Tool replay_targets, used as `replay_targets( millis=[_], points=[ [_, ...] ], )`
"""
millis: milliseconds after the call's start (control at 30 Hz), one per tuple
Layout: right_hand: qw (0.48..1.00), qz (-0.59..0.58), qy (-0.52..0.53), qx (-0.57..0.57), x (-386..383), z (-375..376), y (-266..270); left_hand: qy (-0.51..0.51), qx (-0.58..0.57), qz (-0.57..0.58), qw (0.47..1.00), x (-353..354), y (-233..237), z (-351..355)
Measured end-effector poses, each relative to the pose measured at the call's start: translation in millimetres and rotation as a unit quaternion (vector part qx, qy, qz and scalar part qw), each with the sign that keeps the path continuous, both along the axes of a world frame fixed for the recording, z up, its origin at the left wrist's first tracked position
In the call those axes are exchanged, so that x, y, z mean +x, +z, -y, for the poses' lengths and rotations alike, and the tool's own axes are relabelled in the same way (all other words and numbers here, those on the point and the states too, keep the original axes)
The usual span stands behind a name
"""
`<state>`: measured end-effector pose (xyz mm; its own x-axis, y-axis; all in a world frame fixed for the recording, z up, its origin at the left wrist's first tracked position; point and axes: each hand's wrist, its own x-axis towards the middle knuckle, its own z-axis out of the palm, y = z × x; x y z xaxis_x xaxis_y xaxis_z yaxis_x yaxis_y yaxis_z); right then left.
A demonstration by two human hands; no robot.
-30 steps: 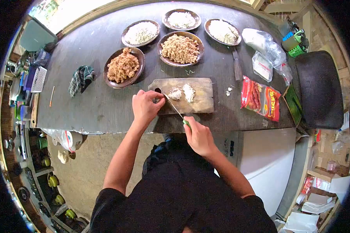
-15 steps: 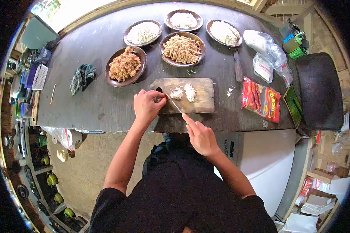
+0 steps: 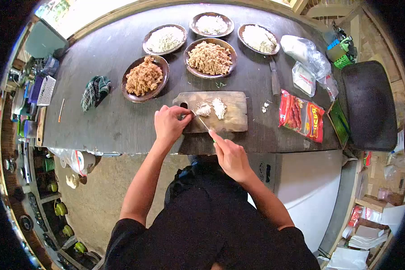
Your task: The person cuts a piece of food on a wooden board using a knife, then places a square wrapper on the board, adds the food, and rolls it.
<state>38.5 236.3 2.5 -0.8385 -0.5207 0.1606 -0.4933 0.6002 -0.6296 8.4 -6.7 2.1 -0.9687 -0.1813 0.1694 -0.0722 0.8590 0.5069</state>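
Observation:
My right hand (image 3: 231, 155) is closed round the handle of a small knife (image 3: 203, 123), whose thin blade slants up and left over the wooden cutting board (image 3: 236, 114). At the board's left end, by its handle hole, my left hand (image 3: 171, 120) is pinched closed near the knife's tip. What its fingers hold, if anything, is too small to make out. Beside the blade on the board lie two little heaps of white shreds, a left heap (image 3: 203, 109) and a right heap (image 3: 219, 108).
Behind the board stand brown plates of golden fried pieces (image 3: 210, 58), darker fried pieces (image 3: 144, 77) and white shreds (image 3: 166, 39). A cleaver (image 3: 275, 81), a red food packet (image 3: 301, 116) and plastic bags (image 3: 308, 56) lie right; a checked cloth (image 3: 96, 91) lies left.
My right hand and the knife have shifted very slightly left. My left hand keeps its pinch at the board's left end, and the white heaps look almost the same.

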Motion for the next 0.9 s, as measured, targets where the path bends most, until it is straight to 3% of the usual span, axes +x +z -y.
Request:
replay_targets(
  millis=[433, 900],
  points=[
    [0.998, -0.007, 0.002, 0.055, -2.0, 6.7, 7.2, 0.005, -0.009, -0.007, 1.000, 2.4, -0.7, -1.8],
    [1.000, 0.001, 0.024, 0.007, -1.4, -7.0, 7.6, -0.006, -0.033, -0.051, 0.998, 2.8, -6.8, 1.8]
  ],
)
